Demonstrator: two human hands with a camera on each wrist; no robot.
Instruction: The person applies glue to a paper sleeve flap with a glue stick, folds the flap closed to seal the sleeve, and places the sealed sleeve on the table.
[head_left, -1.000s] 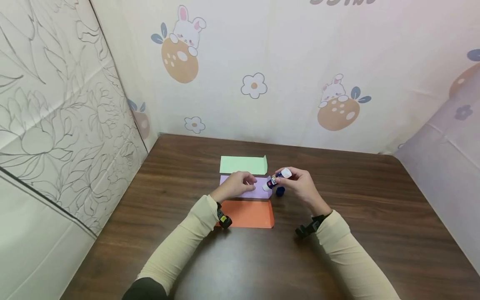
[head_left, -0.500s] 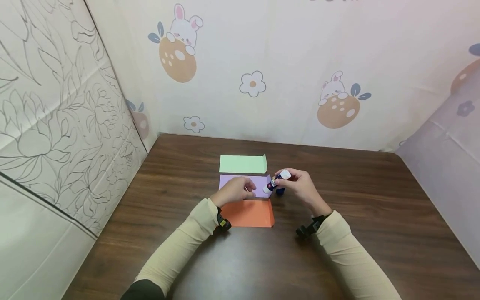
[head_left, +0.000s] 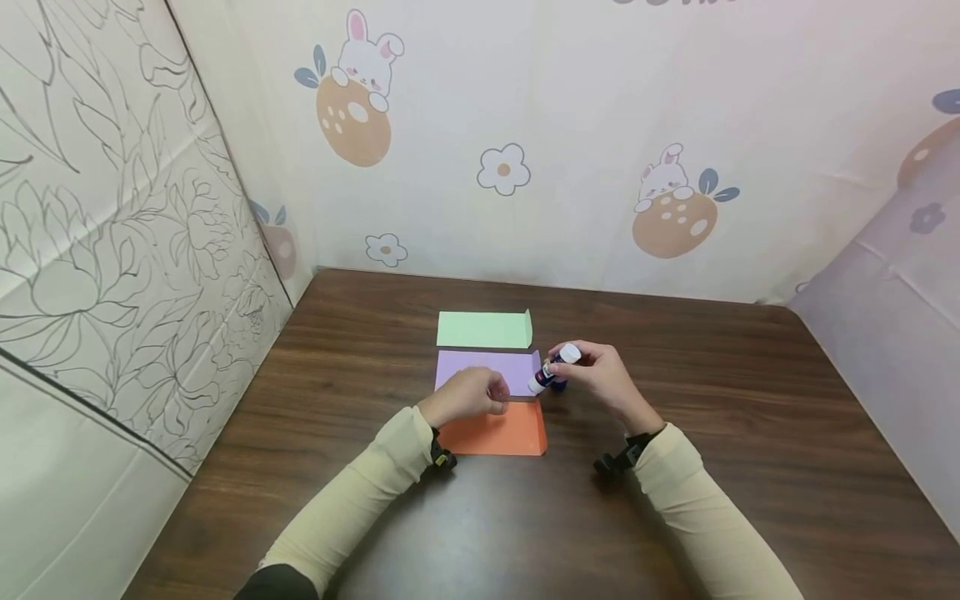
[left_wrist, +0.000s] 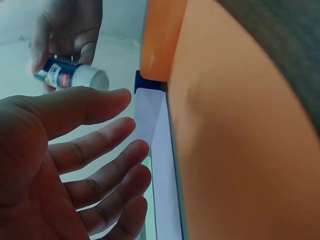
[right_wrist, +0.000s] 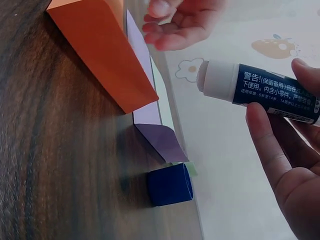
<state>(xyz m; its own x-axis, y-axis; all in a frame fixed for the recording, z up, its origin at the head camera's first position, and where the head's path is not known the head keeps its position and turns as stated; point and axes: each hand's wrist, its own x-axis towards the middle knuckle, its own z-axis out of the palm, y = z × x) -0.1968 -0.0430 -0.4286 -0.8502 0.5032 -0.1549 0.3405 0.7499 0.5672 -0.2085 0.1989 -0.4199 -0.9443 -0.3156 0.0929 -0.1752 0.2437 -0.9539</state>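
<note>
My right hand [head_left: 609,379] pinches a dark blue glue stick [head_left: 553,371] between thumb and fingers, tilted, its bare white end down to the left. That end overlaps the lower right corner of a purple paper strip [head_left: 491,363] with a raised right flap; the right wrist view shows the end raised above the flap. My left hand [head_left: 467,394] hovers with loosely bent fingers and holds nothing, across the purple strip and an orange paper piece [head_left: 495,433]. The blue cap [right_wrist: 170,186] stands on the table beside the purple flap, mostly hidden in the head view.
Behind the purple strip lies a light green paper strip [head_left: 480,330], its right end folded up. The orange piece has a folded right edge too. All rest on a dark wooden table [head_left: 712,417] that meets a patterned back wall [head_left: 585,208].
My left hand has drifted toward me, from the purple strip to partly over the orange piece. The right hand with the glue stick has shifted slightly nearer along the purple flap.
</note>
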